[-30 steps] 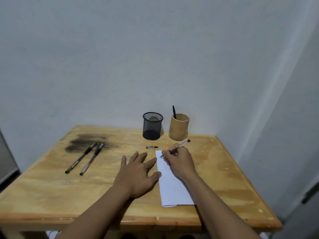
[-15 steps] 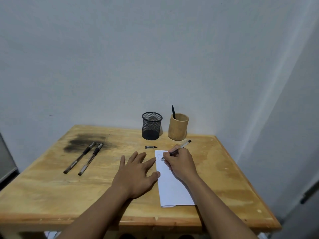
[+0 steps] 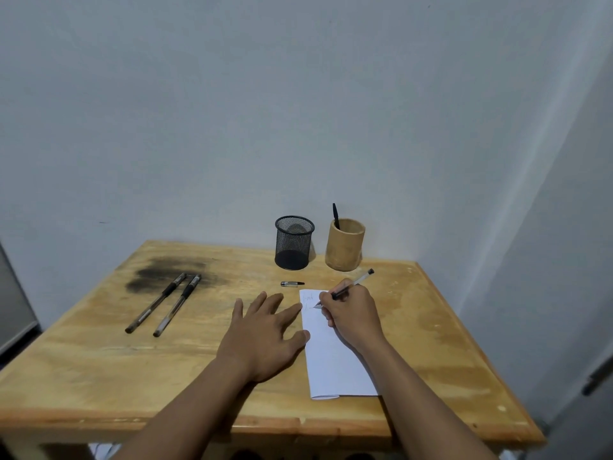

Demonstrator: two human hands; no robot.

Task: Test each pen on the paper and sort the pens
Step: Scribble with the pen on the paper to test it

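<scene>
A folded white paper (image 3: 335, 360) lies near the table's (image 3: 99, 376) front edge, a clear pen (image 3: 362, 277) tilted tip-down on its far end, and two more pens (image 3: 155, 303) lie side by side toward the left edge.

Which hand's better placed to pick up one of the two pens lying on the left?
Left, probably. The left hand lies flat and free, nearer the two pens; the right hand grips the pen on the paper.

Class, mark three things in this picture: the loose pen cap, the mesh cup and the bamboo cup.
pen cap (image 3: 292, 283), head view, middle of its body.
mesh cup (image 3: 294, 247), head view, front of its wall.
bamboo cup (image 3: 345, 249), head view, front of its wall.
</scene>
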